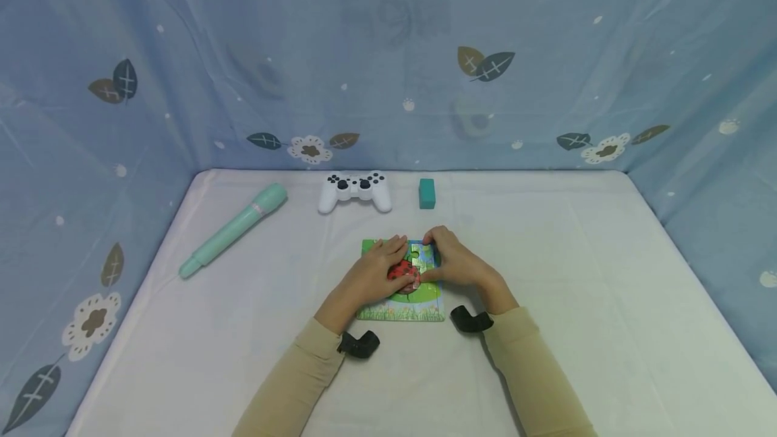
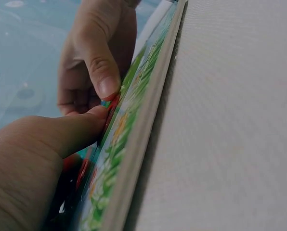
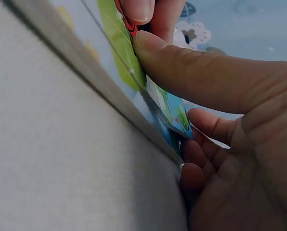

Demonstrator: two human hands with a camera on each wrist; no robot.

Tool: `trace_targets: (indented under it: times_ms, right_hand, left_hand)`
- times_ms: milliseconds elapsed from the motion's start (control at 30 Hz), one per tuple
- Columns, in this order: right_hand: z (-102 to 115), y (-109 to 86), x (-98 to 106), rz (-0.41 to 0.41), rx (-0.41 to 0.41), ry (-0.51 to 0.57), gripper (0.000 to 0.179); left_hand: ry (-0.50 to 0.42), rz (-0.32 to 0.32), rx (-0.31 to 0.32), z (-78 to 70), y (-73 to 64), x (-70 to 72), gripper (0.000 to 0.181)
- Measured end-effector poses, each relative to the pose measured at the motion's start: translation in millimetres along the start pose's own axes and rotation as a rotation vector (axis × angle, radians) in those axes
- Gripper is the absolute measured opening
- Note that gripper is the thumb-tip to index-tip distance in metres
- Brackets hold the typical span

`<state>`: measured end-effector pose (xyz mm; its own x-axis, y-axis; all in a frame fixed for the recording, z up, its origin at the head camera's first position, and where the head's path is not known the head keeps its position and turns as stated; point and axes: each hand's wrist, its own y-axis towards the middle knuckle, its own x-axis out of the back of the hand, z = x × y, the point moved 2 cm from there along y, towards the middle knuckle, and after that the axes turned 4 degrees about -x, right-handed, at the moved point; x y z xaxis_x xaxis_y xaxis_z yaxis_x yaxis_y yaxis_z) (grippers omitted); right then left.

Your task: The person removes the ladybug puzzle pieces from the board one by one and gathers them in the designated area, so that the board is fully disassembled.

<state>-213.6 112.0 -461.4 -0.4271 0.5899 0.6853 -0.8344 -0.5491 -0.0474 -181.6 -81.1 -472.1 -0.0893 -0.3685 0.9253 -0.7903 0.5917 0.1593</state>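
A jigsaw puzzle [image 1: 397, 313] with a red ladybug [image 1: 402, 268] on green lies on the white table. My left hand [image 1: 371, 276] rests over its left half, fingers extended and thumb on the ladybug. At the right side, my right hand [image 1: 463, 263] holds a puzzle piece [image 3: 170, 107] between thumb and fingers. That piece sits slightly raised and tilted at the board's edge in the right wrist view. Both thumbs come close together over the red part in the left wrist view. The left palm hides much of the picture.
A white game controller [image 1: 355, 191] and a teal block [image 1: 427, 193] stand beyond the puzzle. To the left lies a mint-green tube-shaped thing [image 1: 237, 229] with a wider end. Blue patterned cloth [image 1: 388, 59] hangs behind and at both sides of the table.
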Motion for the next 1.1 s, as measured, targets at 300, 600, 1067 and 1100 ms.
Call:
trace_targets:
  times_ms: [300, 600, 1067, 1100]
  right_hand:
    - [0, -4.7, 1, -0.008, -0.021, 0.025, 0.051]
    - [-6, -8.6, 1, -0.093, -0.028, 0.036, 0.042]
    - [-6, -14.7, 19, -0.200, -0.041, 0.018, 0.042]
    - [-7, -16.6, 23, -0.203, -0.041, 0.021, 0.042]
  left_hand:
    - [-0.013, 0.004, 0.002, -1.4, -0.9, 1.8, 0.067]
    - [-0.013, -0.006, -0.002, -1.9, -0.1, 1.5, 0.068]
    - [-0.004, -0.005, 0.000, -0.2, -0.8, -0.8, 0.069]
    - [-0.008, -0.003, 0.000, -0.6, -1.1, -0.8, 0.069]
